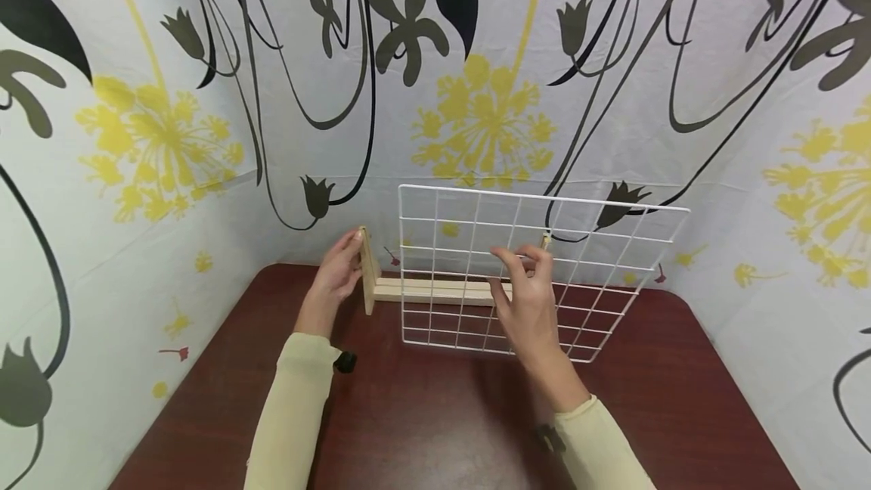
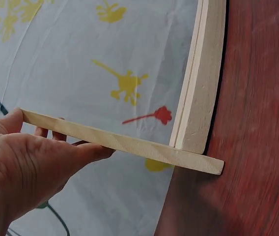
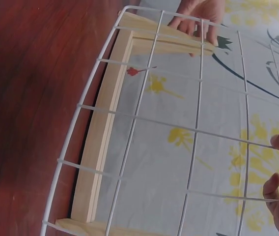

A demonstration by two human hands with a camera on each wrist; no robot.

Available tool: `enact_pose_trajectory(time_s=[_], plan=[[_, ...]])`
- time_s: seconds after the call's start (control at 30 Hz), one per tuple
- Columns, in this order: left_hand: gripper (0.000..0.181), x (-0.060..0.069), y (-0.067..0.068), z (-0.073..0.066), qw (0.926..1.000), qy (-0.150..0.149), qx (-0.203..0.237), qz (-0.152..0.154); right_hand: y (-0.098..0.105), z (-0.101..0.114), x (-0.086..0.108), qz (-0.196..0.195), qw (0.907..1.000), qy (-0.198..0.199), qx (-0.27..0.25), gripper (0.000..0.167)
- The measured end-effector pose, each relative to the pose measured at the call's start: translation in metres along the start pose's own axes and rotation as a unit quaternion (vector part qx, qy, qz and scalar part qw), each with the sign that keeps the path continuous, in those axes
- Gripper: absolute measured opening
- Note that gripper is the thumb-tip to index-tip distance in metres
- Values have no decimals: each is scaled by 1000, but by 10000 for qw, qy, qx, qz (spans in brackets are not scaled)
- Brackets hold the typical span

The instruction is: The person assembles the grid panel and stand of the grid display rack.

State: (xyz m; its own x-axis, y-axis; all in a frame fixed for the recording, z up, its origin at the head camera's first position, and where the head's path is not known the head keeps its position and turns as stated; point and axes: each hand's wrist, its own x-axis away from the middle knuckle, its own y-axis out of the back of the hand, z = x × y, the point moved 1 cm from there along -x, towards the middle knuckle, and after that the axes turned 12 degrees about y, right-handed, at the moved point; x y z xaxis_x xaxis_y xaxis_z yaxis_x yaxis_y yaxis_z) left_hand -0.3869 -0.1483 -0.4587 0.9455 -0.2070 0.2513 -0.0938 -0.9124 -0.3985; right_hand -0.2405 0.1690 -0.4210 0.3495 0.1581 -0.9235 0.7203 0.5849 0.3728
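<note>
White wire grid (image 1: 470,251) is right of the middle; right hand (image 1: 533,305) seems to grip it; left hand (image 1: 340,272) pinches the wood frame (image 1: 435,290). Frame looks joined; grid seems not fixed on yet

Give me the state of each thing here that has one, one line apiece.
Pale, U-shaped wooden frame: long bar lying flat, ends upright.
White rectangular wire grid: tilted, in front of the frame; contact with the table unclear.
Left hand: gripping the left end board.
Right hand: gripping the grid.
Dark red, wood-grained table: bearing the frame.
White, flower-printed cloth: hanging, creased.
</note>
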Motion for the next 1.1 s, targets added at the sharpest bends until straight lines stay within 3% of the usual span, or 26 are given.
enact_pose_trajectory(time_s=[0.3,0.57,0.8,1.1], plan=[[53,-9,-20,9,9996,-105,-130,-208,-2,-7,-6,336,9994,49,26,58],[52,-10,-24,13,9990,-141,-80,-425,-3,-12,-11,522,9986,32,60,53],[51,-12,-37,20,9994,-166,6,-314,-5,-14,-19,650,9978,-8,139,50],[52,-13,-49,24,9997,-164,-10,-154,-9,-13,-33,531,9984,134,150,51]])
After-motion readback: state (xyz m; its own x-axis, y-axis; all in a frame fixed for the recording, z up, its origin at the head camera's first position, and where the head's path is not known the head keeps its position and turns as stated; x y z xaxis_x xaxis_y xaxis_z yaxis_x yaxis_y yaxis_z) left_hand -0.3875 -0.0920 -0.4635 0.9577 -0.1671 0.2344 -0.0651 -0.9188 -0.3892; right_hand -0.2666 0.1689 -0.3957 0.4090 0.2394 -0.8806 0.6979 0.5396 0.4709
